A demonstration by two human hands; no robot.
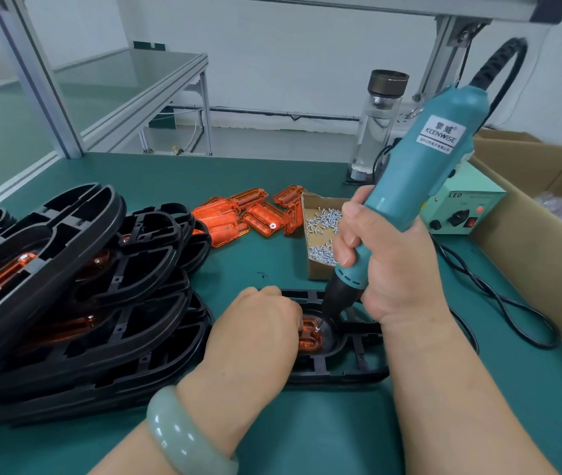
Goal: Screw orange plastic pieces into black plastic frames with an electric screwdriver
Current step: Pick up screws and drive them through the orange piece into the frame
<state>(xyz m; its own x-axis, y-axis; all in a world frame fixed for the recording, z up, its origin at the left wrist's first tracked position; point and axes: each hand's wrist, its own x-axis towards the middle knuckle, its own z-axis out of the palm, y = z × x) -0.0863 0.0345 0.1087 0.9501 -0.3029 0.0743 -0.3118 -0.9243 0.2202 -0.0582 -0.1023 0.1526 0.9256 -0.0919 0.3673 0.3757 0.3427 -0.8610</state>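
Note:
A black plastic frame (348,373) lies on the green mat in front of me, with an orange piece (310,339) seated in it. My right hand (386,265) grips a teal electric screwdriver (420,166), tilted, its dark tip down on the orange piece where a small screw shows. My left hand (255,337) rests on the frame with curled fingers at the orange piece's left end; the fingertips are hidden. Loose orange pieces (248,216) lie further back. A small cardboard box of screws (322,231) stands beside them.
A tall stack of black frames (77,296) with orange pieces fitted fills the left. A power supply box (461,210) with black cable (499,296) sits right, next to a large cardboard carton (540,214). A glass bottle (377,125) stands at the back.

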